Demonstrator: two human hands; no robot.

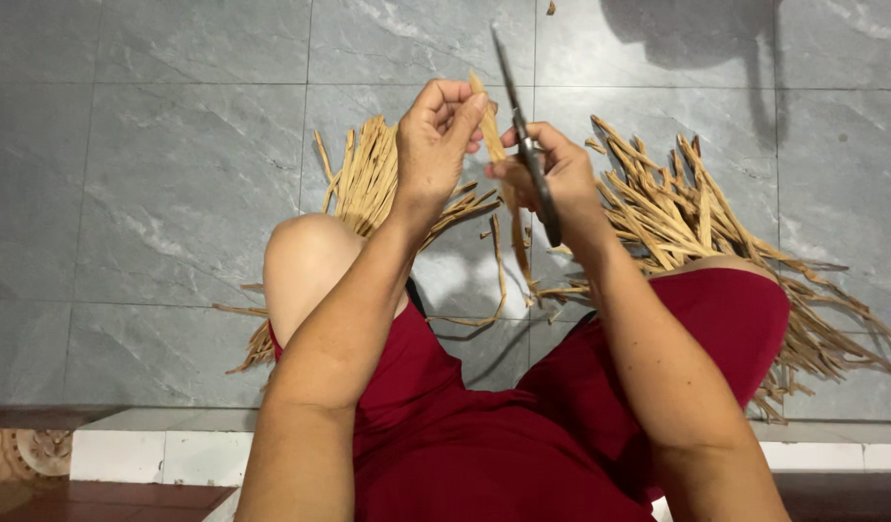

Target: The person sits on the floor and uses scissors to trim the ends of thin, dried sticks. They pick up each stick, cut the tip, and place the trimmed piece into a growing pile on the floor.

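My left hand [436, 135] pinches the top end of a thin tan bamboo strip [512, 227] that hangs down between my knees. My right hand [552, 174] grips a long dark-bladed knife [523, 135], whose blade points up and away and lies against the strip just right of my left fingers. Both hands are raised above my lap, close together. I am seated, in dark red shorts [484, 435].
A heap of tan strips [697, 222] lies on the grey tiled floor [175, 193] to the right of my right knee. A smaller bundle of strips [363, 174] lies behind my left knee. A white step edge [156, 454] runs below me.
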